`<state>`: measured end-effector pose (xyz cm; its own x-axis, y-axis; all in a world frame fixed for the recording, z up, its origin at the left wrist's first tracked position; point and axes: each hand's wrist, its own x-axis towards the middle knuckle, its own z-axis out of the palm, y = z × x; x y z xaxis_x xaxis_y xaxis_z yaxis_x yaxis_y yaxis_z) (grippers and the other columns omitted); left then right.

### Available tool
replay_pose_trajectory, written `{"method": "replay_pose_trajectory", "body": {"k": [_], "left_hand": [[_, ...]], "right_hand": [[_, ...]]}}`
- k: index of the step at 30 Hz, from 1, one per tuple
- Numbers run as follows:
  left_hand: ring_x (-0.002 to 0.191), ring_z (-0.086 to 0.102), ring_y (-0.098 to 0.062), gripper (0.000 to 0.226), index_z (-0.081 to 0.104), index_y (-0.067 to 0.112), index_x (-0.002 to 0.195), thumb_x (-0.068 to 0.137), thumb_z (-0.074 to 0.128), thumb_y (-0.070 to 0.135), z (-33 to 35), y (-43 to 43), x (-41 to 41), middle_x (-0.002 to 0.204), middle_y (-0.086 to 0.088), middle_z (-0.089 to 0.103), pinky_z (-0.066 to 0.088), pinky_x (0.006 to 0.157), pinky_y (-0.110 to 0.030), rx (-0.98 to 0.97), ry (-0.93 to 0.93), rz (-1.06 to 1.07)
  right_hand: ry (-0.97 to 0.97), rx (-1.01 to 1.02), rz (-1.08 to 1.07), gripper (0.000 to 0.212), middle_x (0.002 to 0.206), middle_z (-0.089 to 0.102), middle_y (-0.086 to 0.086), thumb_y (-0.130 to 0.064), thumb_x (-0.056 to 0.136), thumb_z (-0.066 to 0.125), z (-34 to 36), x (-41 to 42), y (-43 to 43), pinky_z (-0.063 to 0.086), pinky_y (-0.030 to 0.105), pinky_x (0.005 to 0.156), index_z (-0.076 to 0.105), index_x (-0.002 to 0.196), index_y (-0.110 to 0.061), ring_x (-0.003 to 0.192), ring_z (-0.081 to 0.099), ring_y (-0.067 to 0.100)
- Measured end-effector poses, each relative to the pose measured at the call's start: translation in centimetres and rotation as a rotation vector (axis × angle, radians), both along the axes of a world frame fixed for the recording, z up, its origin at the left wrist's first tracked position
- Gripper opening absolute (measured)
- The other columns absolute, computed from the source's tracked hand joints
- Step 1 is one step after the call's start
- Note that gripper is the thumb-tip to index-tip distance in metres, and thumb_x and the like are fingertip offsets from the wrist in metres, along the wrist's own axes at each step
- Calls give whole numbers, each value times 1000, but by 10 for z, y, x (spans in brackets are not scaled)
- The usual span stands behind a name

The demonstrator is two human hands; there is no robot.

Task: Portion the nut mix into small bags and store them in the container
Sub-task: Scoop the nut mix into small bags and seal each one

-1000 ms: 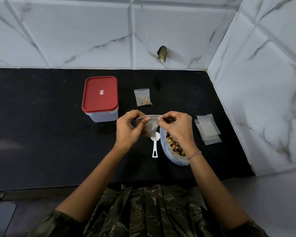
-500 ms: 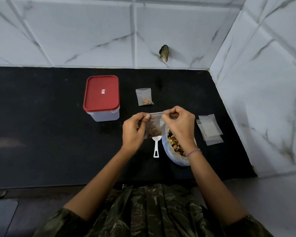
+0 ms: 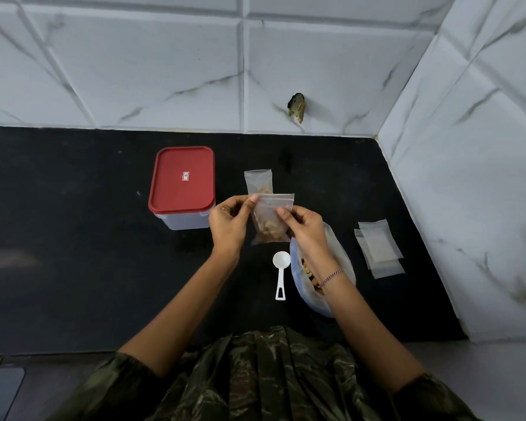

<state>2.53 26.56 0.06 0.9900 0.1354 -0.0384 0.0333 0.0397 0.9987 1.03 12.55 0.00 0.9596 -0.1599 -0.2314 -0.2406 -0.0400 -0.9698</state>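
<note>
A small clear zip bag [image 3: 271, 217] with nuts at its bottom hangs upright above the black counter. My left hand [image 3: 230, 223] pinches its top left corner. My right hand [image 3: 304, 227] grips its right side, thumb on the front. Behind it lies another small bag with nuts [image 3: 259, 183], flat on the counter. The big bag of nut mix [image 3: 337, 256] sits open under my right wrist, mostly hidden by the arm. A white scoop [image 3: 281, 273] lies beside it. The container with the red lid [image 3: 182, 185] stands shut at the left.
Several empty small bags [image 3: 378, 249] lie stacked at the right near the tiled side wall [image 3: 468, 177]. The black counter [image 3: 73, 253] stretches left. A dark brownish lump [image 3: 297, 107] clings to the back wall.
The bag has turned from nearly edge-on to upright and facing me, raised a little. My right hand slid from the top edge down to the bag's right side.
</note>
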Motion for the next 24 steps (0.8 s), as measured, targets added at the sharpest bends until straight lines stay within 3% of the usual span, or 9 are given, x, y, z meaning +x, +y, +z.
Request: {"method": "replay_pose_trajectory", "body": {"k": [4, 9, 13, 16, 18, 24], "left_hand": [[89, 69, -9, 13, 68, 16, 95, 94, 57, 24, -9, -1, 23, 93, 0, 71, 57, 75, -24, -72, 65, 45], [91, 70, -14, 25, 65, 8, 112, 90, 63, 19, -34, -9, 48, 102, -5, 71, 59, 80, -32, -123, 252, 20], [87, 70, -14, 17, 67, 12, 103, 86, 69, 11, -51, -19, 72, 96, -4, 71, 59, 81, -35, -16, 345, 103], [85, 70, -14, 19, 68, 10, 104, 85, 69, 9, -62, -20, 94, 97, -6, 72, 59, 79, -35, 82, 354, 136], [84, 70, -14, 19, 68, 11, 104, 85, 69, 8, -69, -19, 106, 94, -4, 71, 60, 78, -37, 104, 362, 144], [85, 69, -14, 17, 68, 13, 103, 86, 68, 8, -81, -18, 126, 95, -3, 70, 59, 80, -35, 172, 403, 167]], "right_hand": [[12, 8, -122, 11, 101, 68, 6, -26, 88, 63, -9, 24, 2, 58, 32, 75, 66, 92, -17, 95, 66, 19], [14, 33, -244, 20, 96, 68, 1, -24, 88, 64, -21, 58, 7, 49, 11, 55, 67, 101, -9, 85, 64, 9], [73, -1, -266, 17, 92, 67, -2, -22, 91, 60, -42, 87, 9, 54, 22, 68, 68, 101, -10, 89, 65, 13], [113, -105, -233, 22, 101, 68, 3, -20, 94, 55, -57, 107, 9, 53, 35, 88, 68, 108, -7, 97, 63, 17], [112, -187, -206, 24, 107, 68, 6, -20, 94, 55, -64, 116, 8, 52, 38, 91, 67, 110, -7, 99, 63, 17], [84, -349, -207, 18, 99, 70, 3, -14, 88, 64, -69, 141, 5, 51, 23, 83, 69, 104, -10, 86, 62, 7]]}}
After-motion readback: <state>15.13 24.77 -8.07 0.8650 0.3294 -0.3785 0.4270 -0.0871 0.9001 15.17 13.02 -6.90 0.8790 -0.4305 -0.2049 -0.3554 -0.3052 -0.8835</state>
